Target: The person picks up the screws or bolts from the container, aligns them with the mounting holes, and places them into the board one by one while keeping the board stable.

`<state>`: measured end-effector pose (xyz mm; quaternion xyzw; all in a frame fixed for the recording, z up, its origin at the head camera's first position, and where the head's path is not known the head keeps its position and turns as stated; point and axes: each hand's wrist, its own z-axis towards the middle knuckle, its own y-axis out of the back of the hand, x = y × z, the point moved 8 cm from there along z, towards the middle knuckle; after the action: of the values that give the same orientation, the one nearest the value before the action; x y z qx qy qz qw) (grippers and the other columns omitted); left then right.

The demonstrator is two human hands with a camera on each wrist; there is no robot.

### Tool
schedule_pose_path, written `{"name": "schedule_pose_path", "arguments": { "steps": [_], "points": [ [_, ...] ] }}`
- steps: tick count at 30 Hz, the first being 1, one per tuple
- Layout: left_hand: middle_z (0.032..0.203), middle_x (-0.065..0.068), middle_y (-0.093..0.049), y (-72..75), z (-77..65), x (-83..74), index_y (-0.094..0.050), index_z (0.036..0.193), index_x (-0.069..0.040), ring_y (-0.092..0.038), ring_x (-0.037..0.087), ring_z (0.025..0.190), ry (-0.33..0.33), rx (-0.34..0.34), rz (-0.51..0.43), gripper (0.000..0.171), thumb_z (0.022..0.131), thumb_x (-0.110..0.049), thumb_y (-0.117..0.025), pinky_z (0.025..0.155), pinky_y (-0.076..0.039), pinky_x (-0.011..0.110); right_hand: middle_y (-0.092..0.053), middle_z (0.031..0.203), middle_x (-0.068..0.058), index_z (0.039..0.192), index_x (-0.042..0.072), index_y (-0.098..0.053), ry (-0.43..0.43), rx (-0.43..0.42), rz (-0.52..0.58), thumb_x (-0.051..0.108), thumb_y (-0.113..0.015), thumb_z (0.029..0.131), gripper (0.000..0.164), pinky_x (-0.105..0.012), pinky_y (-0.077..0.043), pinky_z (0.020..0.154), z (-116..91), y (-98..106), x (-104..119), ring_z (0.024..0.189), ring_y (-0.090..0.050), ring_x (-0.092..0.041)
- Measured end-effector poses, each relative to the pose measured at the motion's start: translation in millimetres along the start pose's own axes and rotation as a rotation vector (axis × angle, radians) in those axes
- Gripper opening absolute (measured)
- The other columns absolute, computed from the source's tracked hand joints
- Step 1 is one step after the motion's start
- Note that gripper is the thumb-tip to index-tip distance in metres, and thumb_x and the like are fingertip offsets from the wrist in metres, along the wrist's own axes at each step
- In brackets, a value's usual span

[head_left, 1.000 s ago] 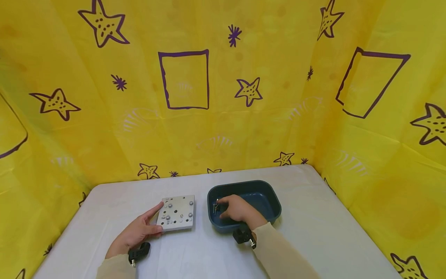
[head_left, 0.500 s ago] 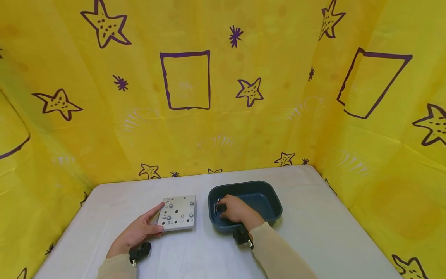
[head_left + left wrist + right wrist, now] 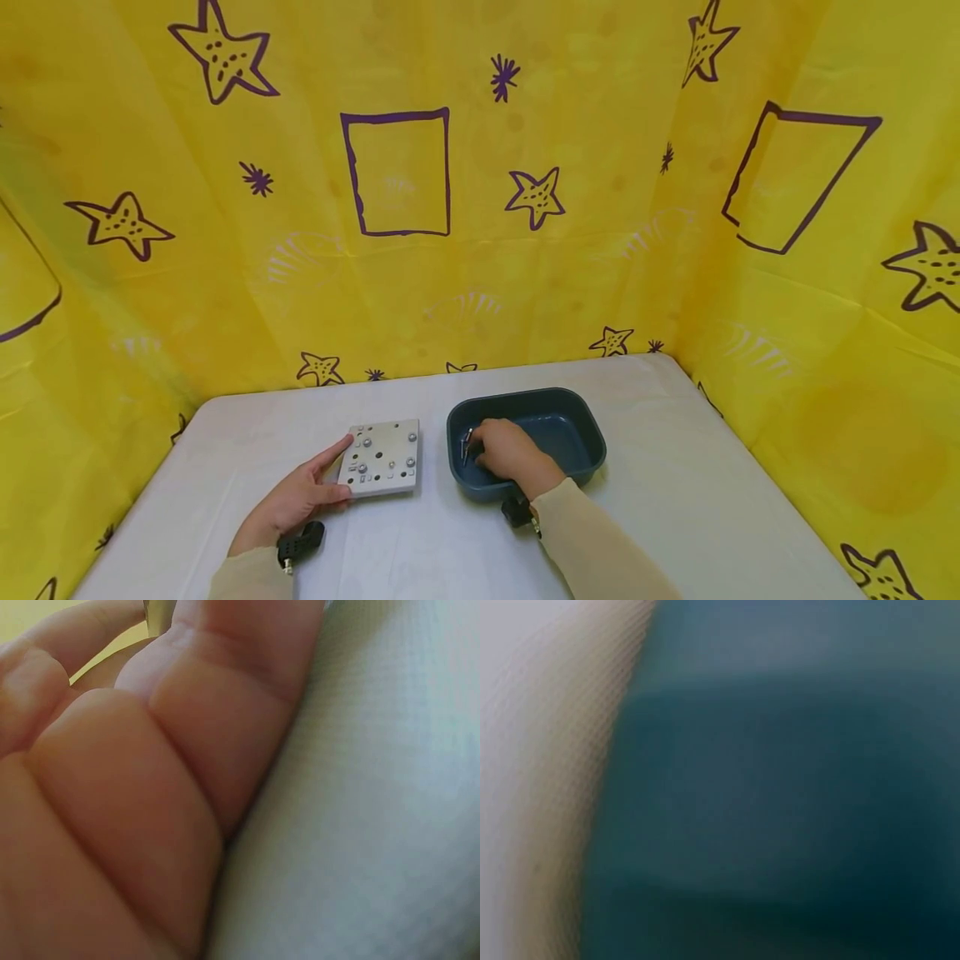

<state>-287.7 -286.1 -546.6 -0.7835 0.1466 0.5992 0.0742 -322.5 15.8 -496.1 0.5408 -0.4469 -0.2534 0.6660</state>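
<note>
A square, light-grey plate [image 3: 386,442] with holes, several bolts and small raised pieces lies left of centre. My left hand [image 3: 296,497] grips it by the left side, index finger near the far corner and thumb at the near one. In the left wrist view, the palm and curled fingers [image 3: 127,817] rest against the white tabletop. My right hand [image 3: 517,454] reaches into a dark blue-green bin [image 3: 594,437], fingers down among small, thin metal pieces [image 3: 466,446] at its left end. Its fingertips are hidden, so I cannot tell whether it holds one.
White cloth covers the table [image 3: 420,550]. Yellow curtains [image 3: 397,292] with star drawings stand behind and on both sides. The bin's near wall lies beneath my right wrist. In the right wrist view, the bin's blurred surface [image 3: 765,802] shows beside a beige sleeve [image 3: 562,772].
My right hand has turned slightly and its fingers have drawn in closer at the metal pieces. The left hand and the plate have stayed in place.
</note>
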Motion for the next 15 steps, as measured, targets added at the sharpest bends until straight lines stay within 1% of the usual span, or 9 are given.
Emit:
{"name": "schedule_pose_path", "arguments": {
  "steps": [7,9,12,15],
  "points": [
    [0.158,0.024,-0.015,-0.6,-1.2,1.2,-0.022,0.160,-0.022,-0.061,0.030,0.101,0.002,0.004,-0.017,0.100,0.081,-0.005,-0.081,0.076,-0.058,0.037,-0.065,0.093,0.005,0.100,0.016,-0.078,-0.037,0.017,0.012,0.013,-0.075,0.087,0.013,-0.035,-0.052,0.089,0,0,-2,0.087,-0.058,-0.013],
    [0.158,0.024,-0.015,-0.6,-1.3,0.7,-0.022,0.160,-0.021,-0.062,0.030,0.101,0.000,0.003,-0.019,0.100,0.081,-0.005,-0.082,0.076,-0.058,0.037,-0.064,0.093,0.004,0.101,0.015,-0.077,-0.061,0.013,0.027,0.014,-0.073,0.089,0.013,-0.036,-0.052,0.087,0,2,-4,0.085,-0.057,-0.014],
    [0.158,0.024,-0.016,-0.9,-1.4,-0.1,-0.022,0.160,-0.021,-0.062,0.030,0.101,0.001,0.005,-0.021,0.100,0.081,-0.005,-0.082,0.077,-0.058,0.038,-0.065,0.094,0.003,0.101,0.015,-0.076,-0.102,-0.024,0.054,0.016,-0.069,0.092,0.012,-0.038,-0.053,0.084,-3,9,-7,0.084,-0.058,-0.014],
    [0.158,0.024,-0.015,-1.0,-1.1,-0.9,-0.022,0.160,-0.021,-0.062,0.030,0.101,0.001,0.005,-0.018,0.100,0.081,-0.005,-0.082,0.077,-0.058,0.038,-0.067,0.094,0.002,0.101,0.013,-0.074,-0.141,-0.098,0.139,0.018,-0.065,0.096,0.012,-0.038,-0.054,0.078,-5,23,-10,0.082,-0.059,-0.015]
  ]
}}
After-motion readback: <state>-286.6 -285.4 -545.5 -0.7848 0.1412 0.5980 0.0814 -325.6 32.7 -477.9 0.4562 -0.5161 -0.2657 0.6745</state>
